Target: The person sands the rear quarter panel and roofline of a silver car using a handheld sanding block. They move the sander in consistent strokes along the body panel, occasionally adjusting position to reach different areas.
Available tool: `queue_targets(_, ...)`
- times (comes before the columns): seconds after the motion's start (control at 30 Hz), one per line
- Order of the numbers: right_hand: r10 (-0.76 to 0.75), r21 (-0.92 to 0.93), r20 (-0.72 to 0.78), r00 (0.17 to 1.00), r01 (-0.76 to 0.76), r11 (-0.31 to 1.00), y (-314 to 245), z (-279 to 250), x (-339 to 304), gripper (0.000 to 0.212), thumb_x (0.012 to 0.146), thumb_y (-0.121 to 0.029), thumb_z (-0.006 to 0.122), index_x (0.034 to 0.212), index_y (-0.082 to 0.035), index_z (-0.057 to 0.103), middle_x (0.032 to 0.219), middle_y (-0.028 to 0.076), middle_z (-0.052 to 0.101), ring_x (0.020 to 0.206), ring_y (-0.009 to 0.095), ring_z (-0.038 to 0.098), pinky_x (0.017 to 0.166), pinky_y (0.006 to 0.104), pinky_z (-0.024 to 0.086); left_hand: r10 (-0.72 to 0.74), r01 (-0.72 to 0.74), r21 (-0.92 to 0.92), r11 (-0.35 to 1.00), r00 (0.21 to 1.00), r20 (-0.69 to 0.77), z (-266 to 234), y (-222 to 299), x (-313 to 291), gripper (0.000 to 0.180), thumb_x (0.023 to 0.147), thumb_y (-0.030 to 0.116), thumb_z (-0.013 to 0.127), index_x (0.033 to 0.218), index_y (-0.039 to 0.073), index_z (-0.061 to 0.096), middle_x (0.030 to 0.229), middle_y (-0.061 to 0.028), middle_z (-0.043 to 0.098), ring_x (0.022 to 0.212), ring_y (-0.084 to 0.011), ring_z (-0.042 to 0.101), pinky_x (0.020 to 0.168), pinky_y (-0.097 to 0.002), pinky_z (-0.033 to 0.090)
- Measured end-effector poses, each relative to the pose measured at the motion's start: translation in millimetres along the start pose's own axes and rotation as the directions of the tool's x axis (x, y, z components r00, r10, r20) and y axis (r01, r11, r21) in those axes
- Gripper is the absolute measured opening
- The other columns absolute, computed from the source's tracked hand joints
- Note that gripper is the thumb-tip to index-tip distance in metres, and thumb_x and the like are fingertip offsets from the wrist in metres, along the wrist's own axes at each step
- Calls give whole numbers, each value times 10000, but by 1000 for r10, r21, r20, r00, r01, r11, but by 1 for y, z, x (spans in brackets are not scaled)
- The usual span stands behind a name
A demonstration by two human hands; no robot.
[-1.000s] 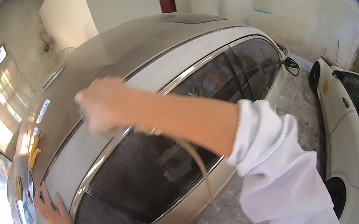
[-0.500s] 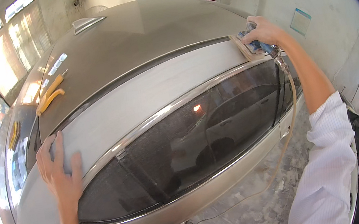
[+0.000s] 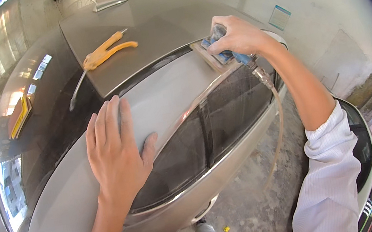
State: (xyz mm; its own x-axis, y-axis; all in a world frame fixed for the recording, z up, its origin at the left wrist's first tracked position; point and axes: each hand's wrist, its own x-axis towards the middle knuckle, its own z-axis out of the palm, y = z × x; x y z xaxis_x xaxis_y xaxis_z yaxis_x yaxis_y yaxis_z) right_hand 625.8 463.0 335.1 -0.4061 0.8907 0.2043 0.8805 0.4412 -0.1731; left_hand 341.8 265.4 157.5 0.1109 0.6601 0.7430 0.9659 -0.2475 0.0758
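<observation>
My right hand (image 3: 245,35) is wrapped around a blue air sander (image 3: 222,55), whose flat pad rests on the matte grey roof rail (image 3: 168,84) of a car, above the side window (image 3: 234,95). A pale hose (image 3: 279,132) runs down from the sander's metal fitting. Palm down, my left hand (image 3: 114,145) lies on the grey rail nearer the rear, fingers extended and the thumb spread toward the window trim. On the brown glossy roof (image 3: 155,18), past my left fingers, is a yellow-orange air blow gun (image 3: 104,52) with its thin metal nozzle over the dark rear glass.
A yellow-edged pad (image 3: 21,116) lies on the rear glass at left. An antenna fin (image 3: 108,2) sticks up from the roof. Another car (image 3: 361,145) stands close at right. A pale wall (image 3: 319,0) rises beyond, and dusty concrete floor (image 3: 253,193) is below.
My view has shifted toward the car's rear. The sander in my right hand has come back along the rail toward my left hand, which now lies flatter on the panel.
</observation>
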Motion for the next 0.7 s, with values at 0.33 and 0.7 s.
queue_targets(0.33,-78,-47,60,995,81,996,-184,23,-39,500,782,-359,842,1085,8,690,1009,226,755,976,382,723,874,450,564,-27,27,-123,992,1000,1,-50,-45,-31,789,825,316,865,1457,-90,622,1562,-226,569,1423,-395,546,1218,-555,430)
queue_targets(0.7,73,-28,39,997,-72,997,-150,9,-35,498,735,-375,842,1058,-19,715,952,219,780,891,361,767,835,447,600,-92,90,-78,993,996,-22,-62,-66,-58,825,820,287,894,1503,-65,593,1555,-189,566,1399,-424,550,1183,-554,442)
